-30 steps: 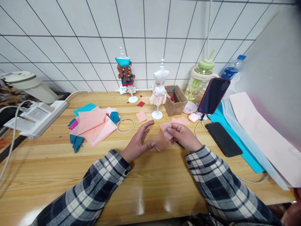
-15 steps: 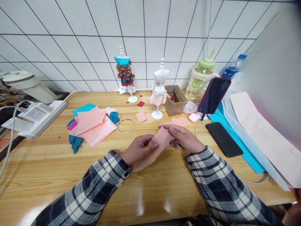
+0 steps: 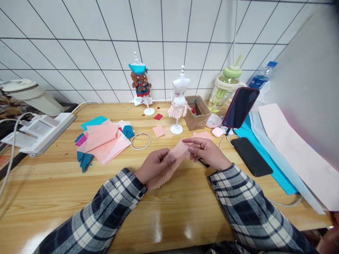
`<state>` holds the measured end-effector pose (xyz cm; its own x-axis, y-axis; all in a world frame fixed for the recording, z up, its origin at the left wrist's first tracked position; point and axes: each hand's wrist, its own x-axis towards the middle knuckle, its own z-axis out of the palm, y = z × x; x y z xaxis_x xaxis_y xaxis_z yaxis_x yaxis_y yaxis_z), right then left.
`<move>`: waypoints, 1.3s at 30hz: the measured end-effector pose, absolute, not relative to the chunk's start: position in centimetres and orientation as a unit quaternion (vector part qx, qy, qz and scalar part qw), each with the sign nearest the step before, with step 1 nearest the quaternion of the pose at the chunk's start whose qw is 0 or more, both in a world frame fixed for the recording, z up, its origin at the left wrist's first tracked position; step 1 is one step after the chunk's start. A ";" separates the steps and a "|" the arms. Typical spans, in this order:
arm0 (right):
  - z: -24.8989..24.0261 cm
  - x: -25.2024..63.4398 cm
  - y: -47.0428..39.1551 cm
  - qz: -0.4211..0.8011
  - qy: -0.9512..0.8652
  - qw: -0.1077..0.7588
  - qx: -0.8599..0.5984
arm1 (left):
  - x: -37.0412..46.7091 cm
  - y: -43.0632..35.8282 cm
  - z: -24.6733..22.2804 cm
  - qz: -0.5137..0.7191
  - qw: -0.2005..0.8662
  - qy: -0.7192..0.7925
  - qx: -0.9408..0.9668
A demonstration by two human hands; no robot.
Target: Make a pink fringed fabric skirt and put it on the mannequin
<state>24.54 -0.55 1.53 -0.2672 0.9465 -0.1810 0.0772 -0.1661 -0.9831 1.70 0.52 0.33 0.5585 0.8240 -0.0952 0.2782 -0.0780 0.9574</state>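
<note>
So the pink strip (image 3: 179,152) was up over the near middle of the wooden table (image 3: 127,218), stretched slantwise between both hands, with a jagged edge along its lower side; the left hand (image 3: 153,165) had it gripped, thumb on top, though the other fingers were mostly tucked underneath so I couldn't really see how they sat; the strip's lower end poked out below the left wrist, part of it blocked by the hand.

The right hand (image 3: 209,153) was pinching the upper end, index finger lying along the far edge; the lower fingers were curled and half hidden; some black object (image 3: 203,162) stuck out from under that hand, too covered to say what it was.

More pink pieces (image 3: 203,135) lay just behind the right hand, partly blocked by it; past them stood a white mannequin (image 3: 181,86) in a ragged pink skirt, overlapping a cardboard box (image 3: 198,121) whose contents were mostly a blur of red bits; over on the left, a pale container (image 3: 34,95) got cut off by the frame edge; both plaid sleeves (image 3: 92,218) ran out of view too.
</note>
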 end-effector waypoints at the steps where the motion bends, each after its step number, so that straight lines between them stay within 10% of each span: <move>1: 1.5 24.6 -0.5 0.586 -0.535 0.371 -0.483 | 1.6 0.6 0.3 0.241 0.575 0.386 0.680; 11: 0.2 24.7 0.3 0.344 -0.610 0.410 -0.585 | 1.4 -0.4 0.6 0.141 0.787 0.239 0.551; 14: 0.7 25.4 -0.2 0.142 -0.669 0.289 -0.669 | 0.8 -0.9 0.7 0.227 0.788 0.274 0.502; 22: 0.0 26.1 -1.9 0.095 -0.721 0.029 -0.686 | -0.1 -0.9 -1.5 0.309 0.785 0.339 0.417; 39: -0.5 23.9 -3.5 0.291 -0.709 0.240 -0.597 | 0.8 -1.3 -1.3 0.374 0.726 0.312 0.486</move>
<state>23.93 -3.51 -0.47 -0.1728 0.9849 -0.0062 0.7058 0.1194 -0.6983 0.78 -1.33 -1.27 0.5253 0.8462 -0.0895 -0.2397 0.2481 0.9386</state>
